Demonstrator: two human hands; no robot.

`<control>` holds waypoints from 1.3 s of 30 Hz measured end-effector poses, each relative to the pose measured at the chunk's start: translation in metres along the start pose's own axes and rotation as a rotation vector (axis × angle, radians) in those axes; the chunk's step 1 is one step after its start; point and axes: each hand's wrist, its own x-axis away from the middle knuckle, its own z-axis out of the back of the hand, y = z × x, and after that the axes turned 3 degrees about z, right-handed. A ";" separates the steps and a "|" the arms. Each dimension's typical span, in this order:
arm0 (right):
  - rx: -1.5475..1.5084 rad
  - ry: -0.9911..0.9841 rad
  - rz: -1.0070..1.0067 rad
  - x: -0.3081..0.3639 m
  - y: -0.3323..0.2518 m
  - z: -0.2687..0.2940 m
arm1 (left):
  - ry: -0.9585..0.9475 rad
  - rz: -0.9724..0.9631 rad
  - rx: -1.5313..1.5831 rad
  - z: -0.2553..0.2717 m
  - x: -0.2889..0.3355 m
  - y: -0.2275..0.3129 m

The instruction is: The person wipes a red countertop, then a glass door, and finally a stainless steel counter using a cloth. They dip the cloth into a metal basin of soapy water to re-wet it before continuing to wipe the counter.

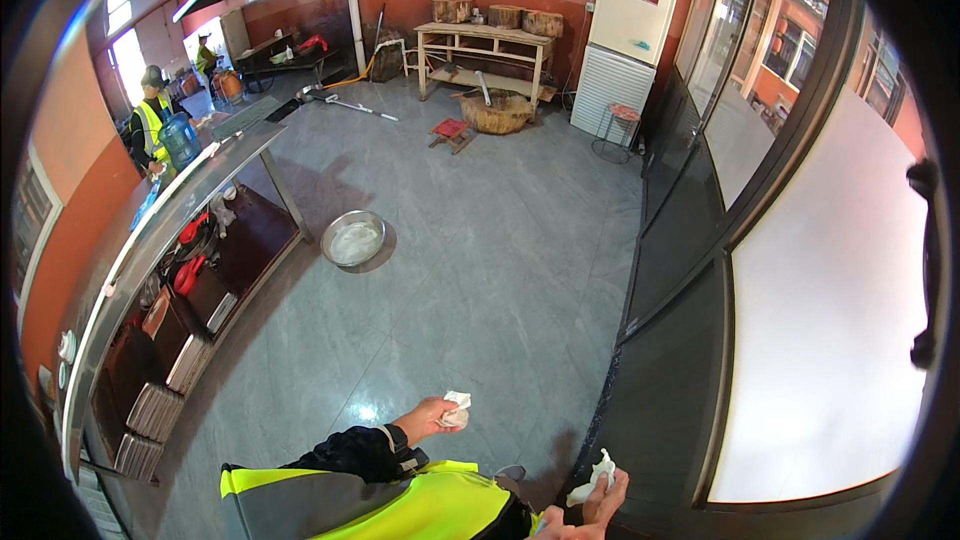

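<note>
The left hand (437, 415) is clenching a crumpled white cloth (457, 408) above the grey floor (470, 250); the right hand (603, 500) is gripping another white rag (592, 481), fingers curled.

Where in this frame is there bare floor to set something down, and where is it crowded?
Bare grey floor runs from the metal basin down to the left hand and right hand, each holding a crumpled white cloth, bordered right by the glass door. Crowded: the shelves under the steel counter and around the far wooden table.
</note>
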 end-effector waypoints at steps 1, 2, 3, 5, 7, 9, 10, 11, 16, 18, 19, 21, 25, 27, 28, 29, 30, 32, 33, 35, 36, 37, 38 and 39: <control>0.050 0.034 0.061 -0.003 0.004 0.001 | -0.009 0.001 0.010 -0.004 -0.002 -0.001; 0.038 0.019 0.032 -0.007 0.009 0.002 | -0.009 0.000 0.002 -0.009 -0.004 -0.002; 0.023 0.006 0.002 -0.012 0.016 0.004 | 0.008 -0.003 -0.007 -0.016 -0.008 -0.003; -0.010 -0.025 -0.037 -0.022 0.029 0.008 | 0.031 -0.005 -0.027 -0.031 -0.013 0.000; -0.036 -0.051 -0.054 -0.033 0.038 0.011 | 0.033 0.005 -0.042 -0.052 -0.020 0.004; -0.062 -0.035 -0.040 -0.040 0.040 0.012 | 0.034 -0.012 -0.095 -0.069 -0.024 0.005; -0.103 -0.036 -0.059 -0.042 0.040 0.012 | 0.025 -0.020 -0.103 -0.078 -0.026 0.004; -0.138 -0.026 -0.083 -0.038 0.035 0.012 | -0.013 -0.040 -0.123 -0.082 -0.025 0.003; -0.418 -0.093 -0.244 -0.010 0.007 0.010 | -0.173 0.009 -0.226 -0.080 -0.019 -0.004; -0.441 -0.107 -0.294 0.016 -0.001 0.005 | -0.208 0.068 -0.286 -0.072 -0.015 -0.001; -0.437 -0.146 -0.353 0.026 -0.001 0.007 | -0.183 0.082 -0.339 -0.072 -0.014 -0.002; -0.439 -0.135 -0.438 0.052 0.001 0.010 | -0.236 0.076 -0.360 -0.071 -0.009 -0.008; -0.389 0.045 -0.469 0.116 -0.014 0.004 | -0.322 0.140 -0.550 -0.075 -0.002 -0.006; -0.440 0.073 -0.582 0.164 -0.036 -0.014 | -0.354 0.194 -0.631 -0.071 0.006 -0.002; -0.422 0.087 -0.571 0.184 -0.045 -0.021 | -0.343 0.226 -0.709 -0.071 0.012 -0.002; -0.353 0.143 -0.559 0.193 -0.064 -0.027 | -0.424 0.267 -0.728 -0.077 0.015 0.002; -0.299 0.200 -0.544 0.203 -0.077 -0.033 | -0.489 0.295 -0.768 -0.086 0.017 0.005; -0.088 0.292 -0.432 0.214 -0.105 -0.026 | -0.647 0.324 -0.835 -0.117 0.028 0.000; 0.077 0.329 -0.338 0.218 -0.121 -0.011 | -0.747 0.327 -0.860 -0.141 0.035 -0.008; 0.296 0.426 -0.196 0.228 -0.160 0.017 | -0.984 0.309 -0.914 -0.186 0.065 -0.025; 0.356 0.480 -0.151 0.214 -0.181 0.033 | -1.100 0.269 -0.963 -0.222 0.079 -0.025; 0.403 0.518 -0.108 0.206 -0.200 0.050 | -1.227 0.229 -0.991 -0.250 0.097 -0.028; 0.301 0.567 -0.097 0.201 -0.220 0.069 | -1.286 0.216 -1.010 -0.277 0.119 -0.032; 0.390 0.604 -0.046 0.192 -0.240 0.087 | -1.383 0.199 -0.998 -0.304 0.142 -0.034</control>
